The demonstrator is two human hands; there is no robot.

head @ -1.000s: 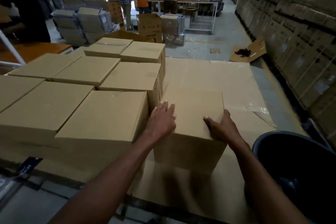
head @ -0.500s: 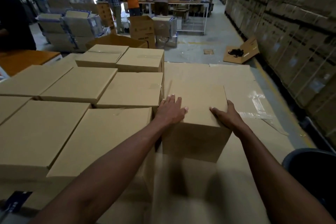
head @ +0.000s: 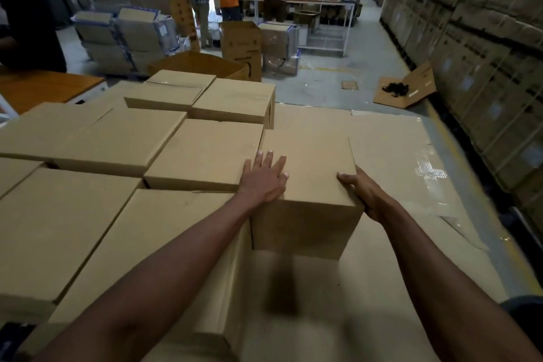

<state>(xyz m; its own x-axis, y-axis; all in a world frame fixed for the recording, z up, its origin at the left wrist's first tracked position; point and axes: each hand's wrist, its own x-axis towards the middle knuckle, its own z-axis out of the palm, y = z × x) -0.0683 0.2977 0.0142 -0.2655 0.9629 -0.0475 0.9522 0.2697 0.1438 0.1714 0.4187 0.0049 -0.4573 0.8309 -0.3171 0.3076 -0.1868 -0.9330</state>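
The box (head: 305, 164) sits on the cardboard sheet (head: 390, 150) at the right end of the stack, with its left wall tight against the next box (head: 205, 153); it is likely being squared into the row. The left hand (head: 264, 179) lies flat on its top near the left edge, fingers straight and spread, to press and steer. The right hand (head: 364, 195) clasps the top right edge, thumb on top, other fingers down the side wall and mostly hidden, probably shoving it leftward and stopping twist.
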